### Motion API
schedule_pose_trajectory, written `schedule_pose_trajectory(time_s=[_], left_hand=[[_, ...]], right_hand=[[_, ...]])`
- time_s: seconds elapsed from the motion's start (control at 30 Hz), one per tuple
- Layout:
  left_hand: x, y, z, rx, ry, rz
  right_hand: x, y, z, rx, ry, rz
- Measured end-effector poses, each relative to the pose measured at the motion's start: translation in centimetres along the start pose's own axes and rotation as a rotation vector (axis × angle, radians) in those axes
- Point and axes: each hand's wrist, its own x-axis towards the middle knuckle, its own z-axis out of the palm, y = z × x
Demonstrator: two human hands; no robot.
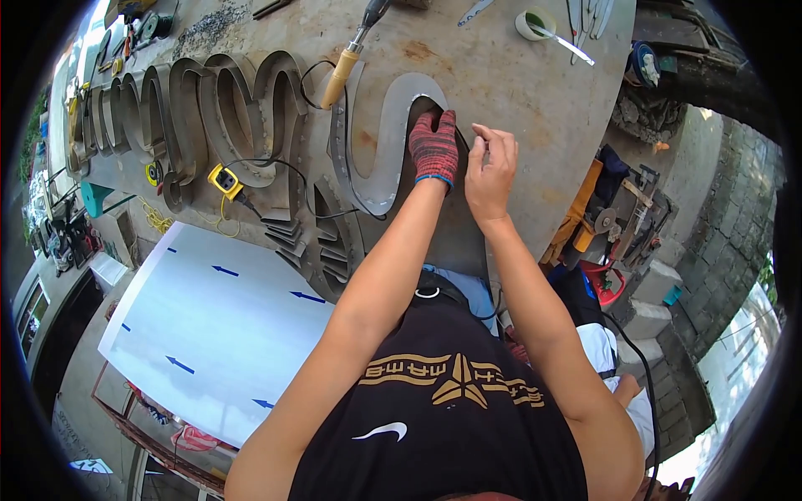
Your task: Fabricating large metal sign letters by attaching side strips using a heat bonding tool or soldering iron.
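On the metal worktable lies a flat grey sheet-metal shape point(393, 125) with a rounded, hooked outline. A dark metal strip point(464, 230) stands along its inner curve and runs back toward my body. My left hand point(434, 152), in a red and black knit glove with a blue cuff, is closed on the strip at the curve, its fingertips partly hidden. Just right of it, my bare right hand point(490, 171) is beside the strip with fingers bent and thumb apart, seemingly holding nothing. A soldering iron point(338, 77) with a wooden handle rests beyond the shape's left arm.
Bent metal letter shells point(238, 108) stand at the left. A yellow power socket point(224, 179) and black cable lie near them. At the far right are a white cup point(535, 23) with a brush and several metal strips. A white sheet with blue arrows point(225, 317) lies nearer me.
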Motion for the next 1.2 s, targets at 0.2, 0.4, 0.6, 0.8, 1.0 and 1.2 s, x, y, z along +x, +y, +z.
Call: schedule_pose_trajectory(time_s=[0.2, 0.4, 0.6, 0.8, 1.0, 1.2], left_hand=[[0.9, -3.4, 2.4, 0.029, 0.011, 0.064], [1.2, -3.1, 2.7, 0.013, 0.006, 0.098], [1.3, -3.2, 2.6, 0.019, -0.004, 0.086], [1.3, -3.4, 2.4, -0.005, -0.013, 0.105], [2.0, -3.7, 2.8, -0.041, -0.025, 0.105], [2.2, -3.9, 3.2, -0.162, -0.041, 0.06]], right_hand=[[-4.6, 4.6, -0.5, -0.13, -0.19, 0.006], [-4.8, 6.3, 1.0, -0.133, -0.103, 0.02], [-5.2, 7.0, 1.4, -0.114, -0.072, 0.022], [-5.4, 7.1, 1.7, -0.113, -0.04, 0.003], [-5.2, 7.3, 1.8, -0.103, -0.027, 0.004], [-5.3, 7.8, 1.9, -0.095, -0.004, -0.013]])
